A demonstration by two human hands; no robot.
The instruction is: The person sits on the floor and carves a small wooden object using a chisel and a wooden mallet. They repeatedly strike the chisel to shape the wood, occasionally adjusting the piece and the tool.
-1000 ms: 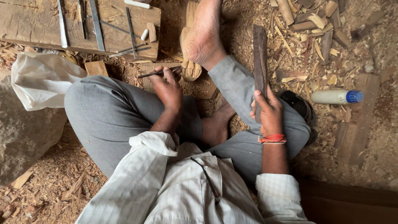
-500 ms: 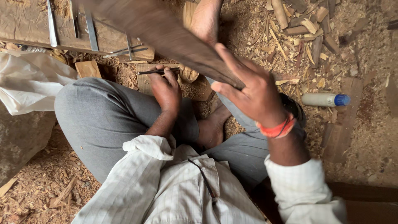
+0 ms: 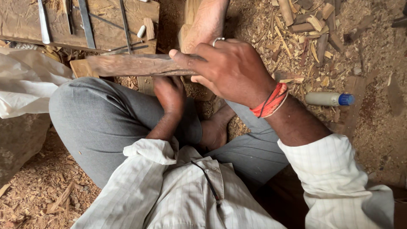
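Seated on a sawdust floor [image 3: 373, 140], a person holds a long wooden piece [image 3: 135, 65] level across the knees.

The right hand [image 3: 231, 70] is closed around the right end of the wooden piece, fingers curled over its top edge, a ring on 1 finger and a red thread band [image 3: 271, 101] at the wrist. The left hand [image 3: 169, 94] sits low beneath the piece, near the bare foot [image 3: 212, 131] — whether it grips anything I cannot tell. The piece lies roughly horizontal, its left end over the grey-trousered knee. Beyond it, a wooden board [image 3: 106, 29] carries metal tools [image 3: 85, 23]; a small white bottle with a blue cap [image 3: 328, 99] lies on the floor to the right — among wood scraps [image 3: 305, 21].
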